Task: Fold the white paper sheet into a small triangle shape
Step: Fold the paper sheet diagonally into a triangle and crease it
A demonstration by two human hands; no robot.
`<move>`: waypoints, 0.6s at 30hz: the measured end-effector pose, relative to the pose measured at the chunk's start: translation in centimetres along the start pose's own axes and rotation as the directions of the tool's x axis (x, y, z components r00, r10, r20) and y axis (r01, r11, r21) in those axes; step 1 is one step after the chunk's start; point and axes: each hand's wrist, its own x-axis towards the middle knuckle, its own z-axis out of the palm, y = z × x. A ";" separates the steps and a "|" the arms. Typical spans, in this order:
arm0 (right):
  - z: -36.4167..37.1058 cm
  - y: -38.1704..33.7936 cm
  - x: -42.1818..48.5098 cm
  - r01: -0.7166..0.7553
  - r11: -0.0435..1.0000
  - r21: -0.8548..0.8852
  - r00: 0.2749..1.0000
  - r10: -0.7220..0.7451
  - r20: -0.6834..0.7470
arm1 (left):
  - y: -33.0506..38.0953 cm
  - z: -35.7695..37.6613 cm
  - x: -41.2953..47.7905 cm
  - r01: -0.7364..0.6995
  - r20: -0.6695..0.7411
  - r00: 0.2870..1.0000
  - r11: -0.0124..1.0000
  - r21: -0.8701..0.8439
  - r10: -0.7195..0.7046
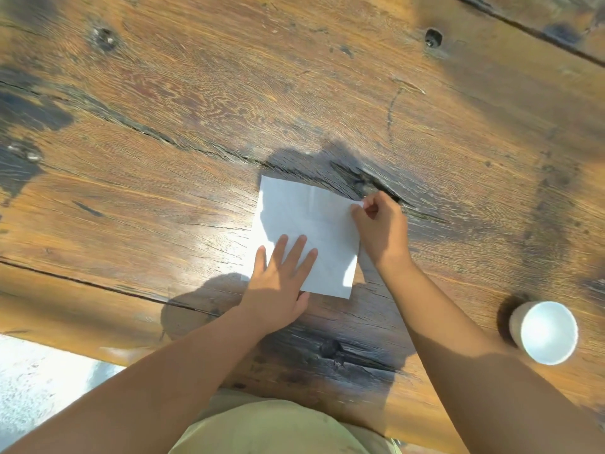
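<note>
the white paper sheet [307,231] lies flat on the wooden desk [163,132]. the left hand [278,290] rests open on its near edge, fingers spread, while the right hand [381,229] pinches the sheet's far right corner. a white paper cup [545,332] stands well apart on the right.

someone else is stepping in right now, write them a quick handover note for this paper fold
Left hand: flat, fingers spread, pressing the near part of the white paper sheet onto the wooden table.
Right hand: pinching the sheet's far right corner between thumb and fingers, lifted slightly.
Sheet: lies roughly square in front of the person, faint creases visible across it. A white cup stands apart to the right, not involved.
Done: at most some early creasing; no triangle formed yet.
Left: probably bring the pinched corner across to the opposite one, crease it, then repeat the folds until the triangle is small.
</note>
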 end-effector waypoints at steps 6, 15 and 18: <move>1.7 -2.2 -3.3 0.149 0.981 -0.128 0.989 -0.149 0.013 | -0.8 -0.5 -1.2 0.010 0.003 1.000 1.000 -0.013 -0.010; 5.4 -4.0 -7.5 0.244 0.958 -0.153 0.958 -0.214 0.192 | -2.3 0.5 -5.2 0.115 0.018 0.993 0.993 -0.014 -0.114; 6.7 -4.0 -8.2 0.264 0.944 -0.200 0.940 -0.205 0.274 | -2.8 0.7 -6.1 0.141 0.028 0.990 0.990 -0.015 -0.140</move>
